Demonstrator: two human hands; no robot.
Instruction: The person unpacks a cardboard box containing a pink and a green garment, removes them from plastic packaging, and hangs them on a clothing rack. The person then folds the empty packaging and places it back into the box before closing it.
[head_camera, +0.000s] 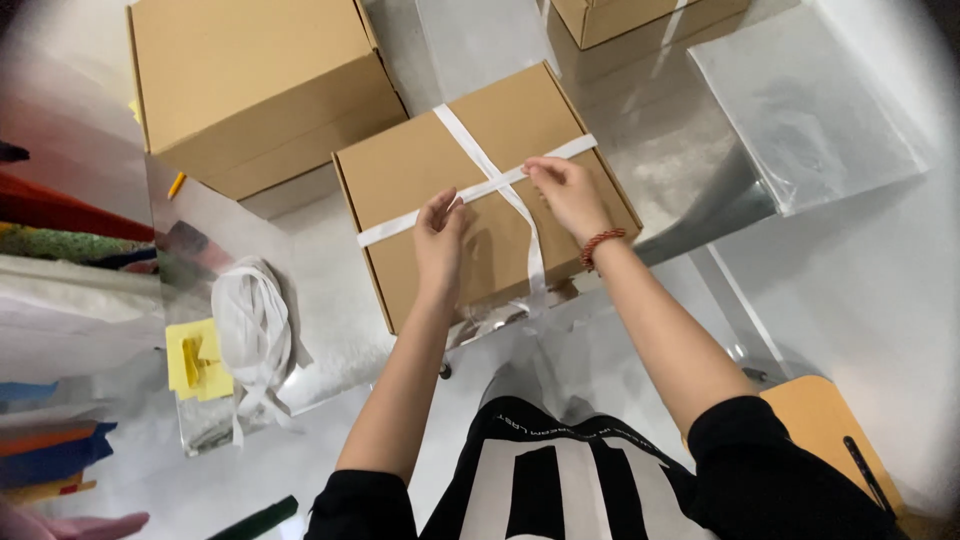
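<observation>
Three cardboard boxes, one white ribbon (478, 188) pinched by left hand (438, 237) fingers, right hand (567, 192) fingers

Matt cardboard box (480, 190), white cloth ribbon (500, 180)

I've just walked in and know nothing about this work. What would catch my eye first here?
In the middle, two bare hands, the left hand and the right hand, pinch a white ribbon that crosses over a flat brown cardboard box. A bigger cardboard box sits at upper left, and a loose bundle of white ribbon lies at lower left beside a yellow tool.
</observation>
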